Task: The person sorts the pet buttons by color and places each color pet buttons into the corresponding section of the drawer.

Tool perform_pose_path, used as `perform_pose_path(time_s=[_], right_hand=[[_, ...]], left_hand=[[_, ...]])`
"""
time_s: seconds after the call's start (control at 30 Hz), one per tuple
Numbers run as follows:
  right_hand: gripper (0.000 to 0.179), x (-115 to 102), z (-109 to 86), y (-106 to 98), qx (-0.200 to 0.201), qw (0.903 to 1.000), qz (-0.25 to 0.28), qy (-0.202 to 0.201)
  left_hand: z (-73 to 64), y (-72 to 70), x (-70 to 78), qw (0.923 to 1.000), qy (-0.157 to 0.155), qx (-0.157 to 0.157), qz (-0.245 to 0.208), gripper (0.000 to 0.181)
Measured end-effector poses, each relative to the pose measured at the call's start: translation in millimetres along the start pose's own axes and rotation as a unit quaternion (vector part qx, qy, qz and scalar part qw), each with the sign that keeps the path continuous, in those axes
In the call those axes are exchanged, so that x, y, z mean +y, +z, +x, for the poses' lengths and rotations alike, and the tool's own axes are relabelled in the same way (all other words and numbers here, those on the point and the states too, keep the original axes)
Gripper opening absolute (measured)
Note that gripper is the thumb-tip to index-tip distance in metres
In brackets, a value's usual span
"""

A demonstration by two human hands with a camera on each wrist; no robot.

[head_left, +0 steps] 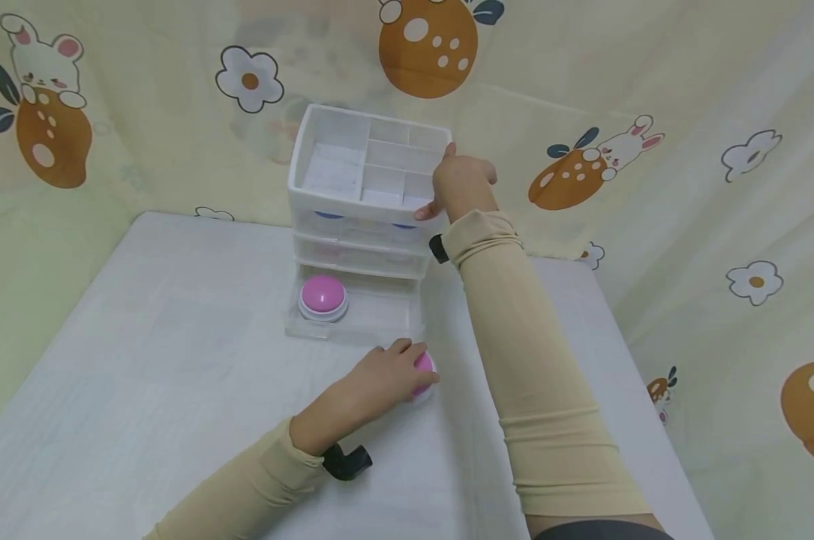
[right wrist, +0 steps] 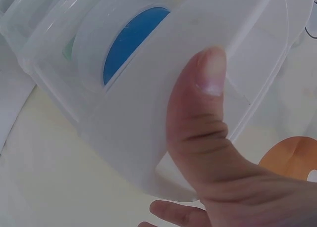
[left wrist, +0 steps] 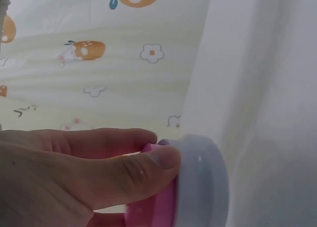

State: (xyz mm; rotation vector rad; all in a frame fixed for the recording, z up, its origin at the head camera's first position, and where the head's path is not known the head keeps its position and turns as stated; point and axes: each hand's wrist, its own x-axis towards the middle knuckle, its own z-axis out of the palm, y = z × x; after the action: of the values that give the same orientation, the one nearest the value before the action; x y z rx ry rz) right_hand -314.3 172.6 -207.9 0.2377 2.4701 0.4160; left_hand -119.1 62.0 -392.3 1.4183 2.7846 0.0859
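My left hand point(head_left: 376, 384) grips a round pink-topped push button point(left wrist: 203, 182) with a white base, just in front of the pulled-out bottom drawer point(head_left: 386, 304). In the left wrist view, thumb and fingers pinch it around its pink part. Another pink push button point(head_left: 322, 295) sits in the left part of that clear drawer. The drawer belongs to a white desktop organizer point(head_left: 332, 201). At the organizer's upper right corner, my right hand point(head_left: 466, 184) holds its side. Its thumb point(right wrist: 198, 108) presses on the front of the top rim; the other fingers are partly hidden.
Two closed drawers lie above the open one; blue round shapes point(right wrist: 131, 44) show through the upper drawer's front. The organizer's divided top tray point(head_left: 332, 165) holds nothing visible. Behind the white table point(head_left: 177, 330) hangs a patterned curtain point(head_left: 177, 150).
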Motion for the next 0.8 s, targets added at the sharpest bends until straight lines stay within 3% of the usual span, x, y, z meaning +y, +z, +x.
perform_pose_path(time_s=[0.27, 0.53, 0.8], right_hand=[[0.129, -1, 0.8, 1, -0.002, 1.0, 0.004, 0.001], [0.129, -1, -1.0, 4, 0.022, 0.9997, 0.003, -0.011], [0.127, 2, -3.7, 6, 0.033, 0.9992, -0.005, -0.022]], left_hand=[[-3.0, -9.6, -12.5, 0.9981, -0.036, 0.041, -0.03, 0.042], [-7.7, -23.0, -29.4, 0.9904, -0.076, 0.097, -0.062, 0.044], [-1.1, -17.2, -41.8, 0.9786, -0.119, 0.144, -0.086, 0.042]])
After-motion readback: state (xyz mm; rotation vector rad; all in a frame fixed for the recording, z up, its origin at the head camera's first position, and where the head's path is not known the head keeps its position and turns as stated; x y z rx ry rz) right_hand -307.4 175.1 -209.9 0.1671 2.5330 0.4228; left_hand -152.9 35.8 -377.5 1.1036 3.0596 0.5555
